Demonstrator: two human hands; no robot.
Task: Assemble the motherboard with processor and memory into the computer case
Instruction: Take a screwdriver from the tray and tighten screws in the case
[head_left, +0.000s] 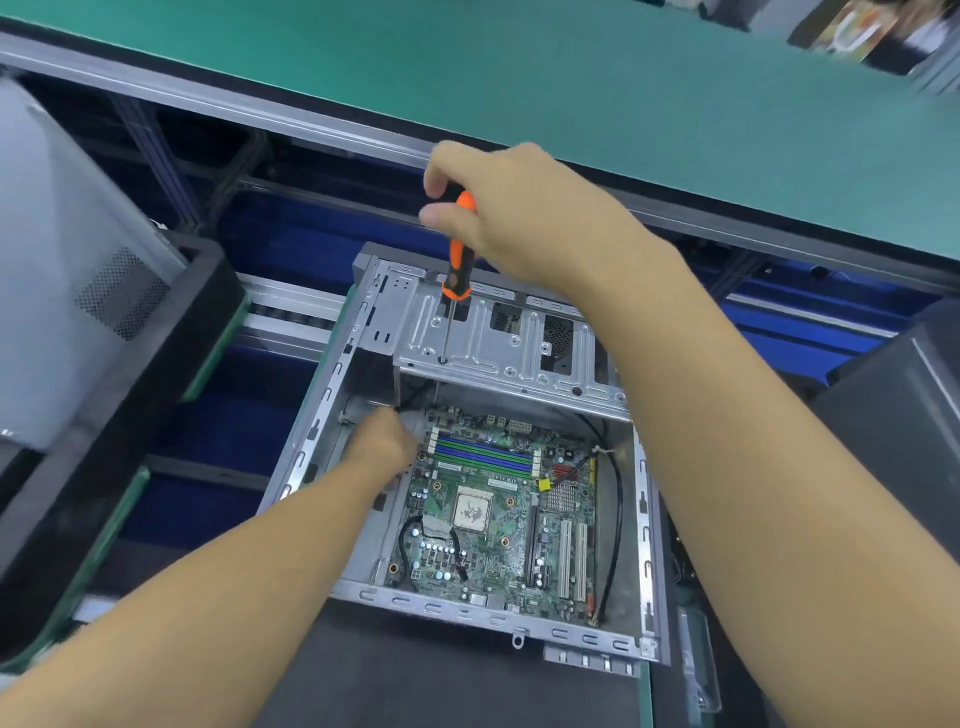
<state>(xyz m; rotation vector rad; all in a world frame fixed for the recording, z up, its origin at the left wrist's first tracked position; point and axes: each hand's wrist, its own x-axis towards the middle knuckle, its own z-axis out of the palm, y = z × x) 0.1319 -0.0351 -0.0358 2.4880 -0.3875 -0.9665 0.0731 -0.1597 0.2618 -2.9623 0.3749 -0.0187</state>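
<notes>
An open grey computer case (311, 452) lies in front of me with the green motherboard (498, 519) inside it. The board carries a square processor (471, 512) and green and blue memory slots (483, 454). My right hand (514, 218) grips the top of an orange and black screwdriver (460, 260). Its shaft goes down through a hole in the metal drive bay plate (493, 338); the tip is hidden. My left hand (382, 439) reaches into the case at the board's far left corner, its fingers hidden under the plate.
A black cable (618, 499) loops along the right side of the board. A green-topped shelf (571, 88) runs across above the case. A black tray holding a white case (67, 270) stands at the left, and a dark case (904, 415) at the right.
</notes>
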